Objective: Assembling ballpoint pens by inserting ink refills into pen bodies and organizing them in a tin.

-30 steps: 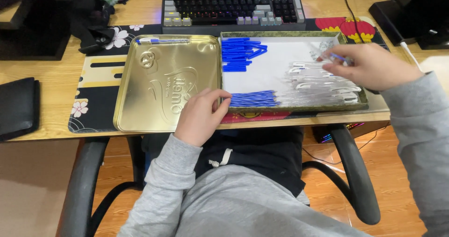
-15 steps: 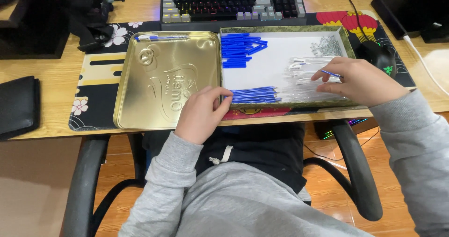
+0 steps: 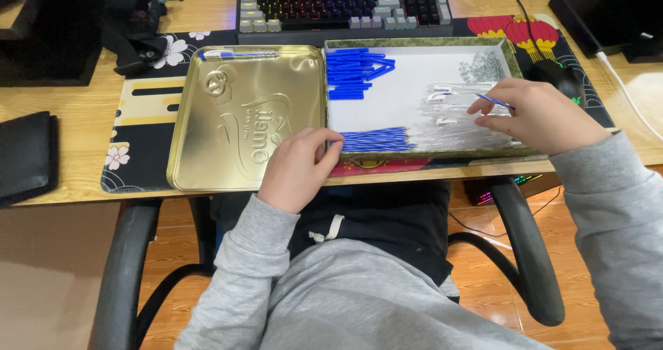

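A shallow box tray [image 3: 511, 49] with a white floor lies on the desk. It holds a stack of blue pen caps [image 3: 352, 70], a bundle of blue refills [image 3: 376, 140], several clear pen barrels [image 3: 456, 125] and a heap of small springs [image 3: 483, 67]. My right hand [image 3: 535, 115] hovers over the clear barrels and pinches a thin blue refill [image 3: 494, 101]. My left hand [image 3: 298, 167] rests at the tray's near left corner, fingertips touching the end of the blue refill bundle. A gold tin lid [image 3: 242, 125] lies left of the tray, with one assembled blue pen [image 3: 228, 54] on its far edge.
A keyboard [image 3: 345, 4] sits behind the tray. A black mouse [image 3: 559, 77] is right of it on the patterned desk mat [image 3: 138, 115]. A black wallet [image 3: 27, 156] lies at far left. Dark objects [image 3: 48, 39] fill the back left. Chair armrests [image 3: 124, 267] flank my lap.
My right hand has drawn back from the tray's far right corner toward the middle of the clear barrels, now with a blue refill in its fingers. The left hand has stayed put.
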